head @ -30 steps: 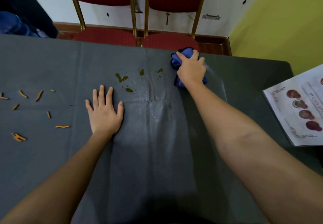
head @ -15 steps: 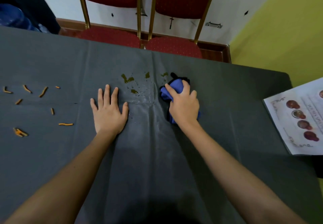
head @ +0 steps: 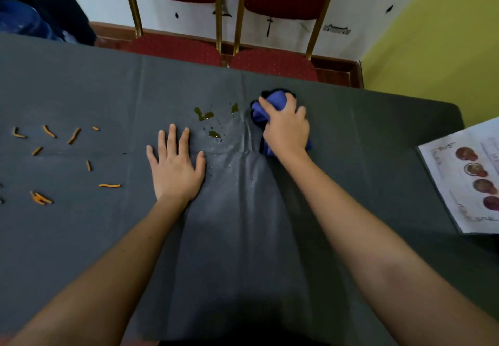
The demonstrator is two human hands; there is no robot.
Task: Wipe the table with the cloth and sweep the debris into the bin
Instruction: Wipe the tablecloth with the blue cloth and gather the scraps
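Note:
A crumpled blue cloth lies on the dark grey tablecloth, and my right hand presses down on it, gripping it. Just left of the cloth are small olive-green spill spots and a wet sheen. My left hand rests flat on the tablecloth with fingers spread, below and left of the spots. Several orange debris strips are scattered at the far left of the table. No bin is in view.
Two red chairs with gold frames stand behind the table's far edge. A printed sheet with pictures lies at the right edge. A blue water bottle shows at the top left. The cloth covering wrinkles beside the spill.
My right hand pulled the cloth back and left from the far edge, then pushed it slightly right and away again. My left hand has stayed flat in place.

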